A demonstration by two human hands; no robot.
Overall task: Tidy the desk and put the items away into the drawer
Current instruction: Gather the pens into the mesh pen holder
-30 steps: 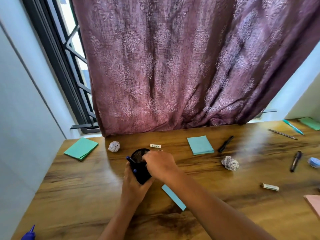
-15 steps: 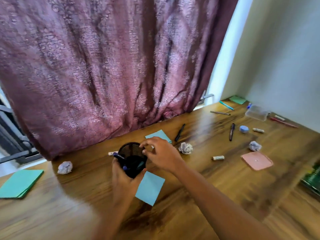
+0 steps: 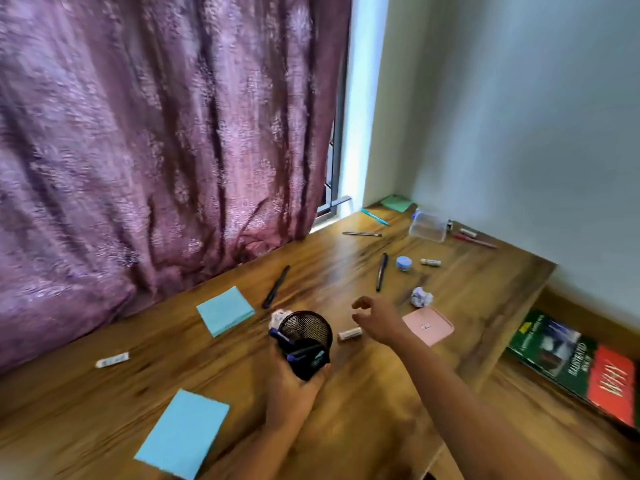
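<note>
Both our hands show above the wooden desk (image 3: 381,403). Our left hand (image 3: 291,393) grips the black mesh pen cup (image 3: 306,332) from underneath, with fingers and thumb wrapped round its lower wall. It holds the cup tilted, mouth turned up and away from us. Blue pens (image 3: 301,353) lie inside it, and one end pokes past the left rim.

Our right hand (image 3: 377,320) hangs just right of the cup and apart from it, fingers loosely bent and grasping nothing. Below it a small white stick (image 3: 349,333) lies on the wood, between the cup and a pink pad (image 3: 429,325).

A crumpled paper ball (image 3: 421,296) sits just beyond the pink pad. A second paper ball (image 3: 277,318) is partly hidden behind the cup's left rim. A blue note pad (image 3: 225,310) lies to the left of it, and a larger blue sheet (image 3: 183,433) lies near the desk's front edge.

Two black pens lie farther back, one (image 3: 276,286) beside the note pad and one (image 3: 381,271) near a round blue lid (image 3: 403,263). A clear plastic box (image 3: 427,226) and a teal pen (image 3: 375,217) sit toward the far corner.

A purple curtain (image 3: 156,150) hangs behind the desk. A green and red book (image 3: 575,362) lies below the desk's right end.
</note>
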